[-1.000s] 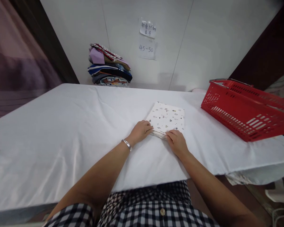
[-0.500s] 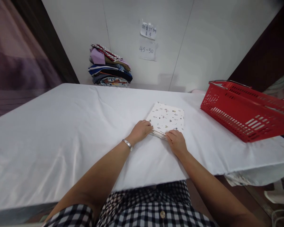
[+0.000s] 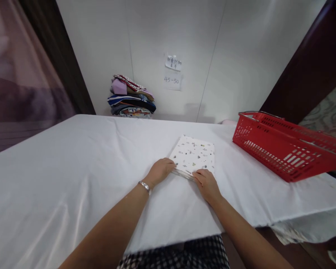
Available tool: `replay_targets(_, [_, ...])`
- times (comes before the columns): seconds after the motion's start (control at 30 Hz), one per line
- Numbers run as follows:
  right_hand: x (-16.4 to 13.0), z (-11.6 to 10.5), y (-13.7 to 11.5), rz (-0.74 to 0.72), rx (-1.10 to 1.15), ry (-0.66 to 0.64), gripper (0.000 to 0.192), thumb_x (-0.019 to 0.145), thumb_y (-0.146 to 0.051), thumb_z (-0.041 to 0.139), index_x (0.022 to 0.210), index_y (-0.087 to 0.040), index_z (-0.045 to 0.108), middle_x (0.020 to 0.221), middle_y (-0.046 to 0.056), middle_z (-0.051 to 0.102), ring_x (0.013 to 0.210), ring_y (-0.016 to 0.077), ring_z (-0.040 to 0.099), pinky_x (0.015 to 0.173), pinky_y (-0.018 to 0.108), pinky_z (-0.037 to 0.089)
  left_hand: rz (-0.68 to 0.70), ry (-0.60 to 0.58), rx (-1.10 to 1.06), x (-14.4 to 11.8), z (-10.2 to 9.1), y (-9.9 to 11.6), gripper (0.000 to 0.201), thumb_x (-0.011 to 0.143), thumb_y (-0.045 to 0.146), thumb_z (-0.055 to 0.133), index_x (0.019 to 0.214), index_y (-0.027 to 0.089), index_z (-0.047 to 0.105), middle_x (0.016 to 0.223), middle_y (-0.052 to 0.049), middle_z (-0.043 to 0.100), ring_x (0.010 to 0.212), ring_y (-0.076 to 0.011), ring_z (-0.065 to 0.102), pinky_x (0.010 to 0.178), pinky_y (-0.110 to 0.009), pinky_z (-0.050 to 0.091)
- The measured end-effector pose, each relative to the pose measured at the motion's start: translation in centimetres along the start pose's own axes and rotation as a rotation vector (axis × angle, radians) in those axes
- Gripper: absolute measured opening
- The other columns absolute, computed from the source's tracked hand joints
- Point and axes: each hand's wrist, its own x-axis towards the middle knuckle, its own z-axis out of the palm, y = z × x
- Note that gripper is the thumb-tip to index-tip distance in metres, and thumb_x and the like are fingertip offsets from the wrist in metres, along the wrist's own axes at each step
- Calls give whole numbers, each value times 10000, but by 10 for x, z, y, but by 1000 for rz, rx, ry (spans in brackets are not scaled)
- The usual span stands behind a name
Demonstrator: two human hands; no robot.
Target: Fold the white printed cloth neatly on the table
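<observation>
A white cloth [image 3: 194,151] printed with small plant motifs lies folded into a flat, layered rectangle on the white-covered table. My left hand [image 3: 164,168], below a silver bracelet, grips its near left corner, fingers on top and thumb side hidden. At the near right corner my right hand [image 3: 205,181] holds the same edge, its fingers curled over the cloth. Between the two hands the stacked layers of the near edge show.
The table [image 3: 95,157] has a slightly wrinkled white cover. On the right stands a red plastic basket [image 3: 271,149] with metal handles. A pile of folded fabrics [image 3: 131,99] sits at the back against the wall, left of two paper signs [image 3: 173,80].
The view has tilted up, so everything sits lower in the picture. Both hands stay on the near edge of the folded cloth, whose layers now look pressed closer together.
</observation>
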Motion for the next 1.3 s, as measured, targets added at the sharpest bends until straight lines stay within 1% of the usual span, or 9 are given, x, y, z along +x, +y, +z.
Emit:
replay_targets(0.13, [1,2,-1,-3,-13,0,241,924,-215,439,996,-199,669,908,72,631,845,190,532,745,329,420,-29,23,-33,-1,-6,3,203,897,302,487,973,229,661,1003,-35,676,938,-186,595,846,-365,452])
replay_targets(0.23, [0,2,-3,5,-32,-20,256,921,-188,427,1021,-198,662,927,80,632,869,197,542,759,335,424,-21,33,-33,2,-7,20,317,889,378,490,1157,236,578,1196,-67,608,1105,-214,535,975,-430,382])
replay_targets(0.5, [14,-13,-6,132,106,-133,281,923,-307,404,1063,-225,633,1080,82,626,994,212,560,852,375,448,-14,-171,-49,1,4,40,380,913,337,431,1279,243,476,1327,-45,520,1253,-205,430,1057,-413,314])
replay_targets(0.67, [26,-14,2,199,-2,-382,515,914,-462,367,1323,-162,457,1441,113,369,1351,263,267,1073,459,245,-17,-153,-70,-3,4,36,389,904,341,450,1283,257,470,1328,-43,520,1255,-204,430,1066,-414,301])
replay_targets(0.77, [23,-11,4,220,-42,-545,630,912,-521,317,1407,-132,336,1489,109,268,1385,250,183,1112,446,150,-46,-142,-82,1,-1,38,324,920,352,415,1187,223,547,1240,-55,587,1185,-209,497,1015,-399,360])
replay_targets(0.9, [21,-12,3,227,-33,-602,707,893,-587,298,1429,-127,291,1504,106,208,1393,257,144,1120,442,117,-224,-148,-34,20,-8,43,420,949,389,309,792,176,635,849,-62,682,868,-197,626,817,-354,470])
replay_targets(1.0, [31,-17,5,253,36,-631,683,891,-601,286,1415,-166,333,1493,112,244,1386,266,176,1104,464,155,-250,-78,33,30,-5,42,356,935,402,352,928,184,633,1099,-88,645,1086,-234,554,941,-412,406])
replay_targets(1.1, [52,-19,13,321,71,-607,632,913,-574,224,1396,-195,371,1482,109,281,1378,253,209,1089,462,194,-288,-116,61,29,4,34,400,914,438,393,1207,194,516,1384,-104,450,1300,-264,364,1031,-472,317])
replay_targets(1.3, [78,5,53,415,-166,-513,590,917,-496,302,1380,-137,368,1490,137,259,1390,270,149,1085,490,146,-315,-165,38,17,16,25,487,934,471,307,1295,172,437,1439,-109,375,1353,-253,280,1051,-453,308])
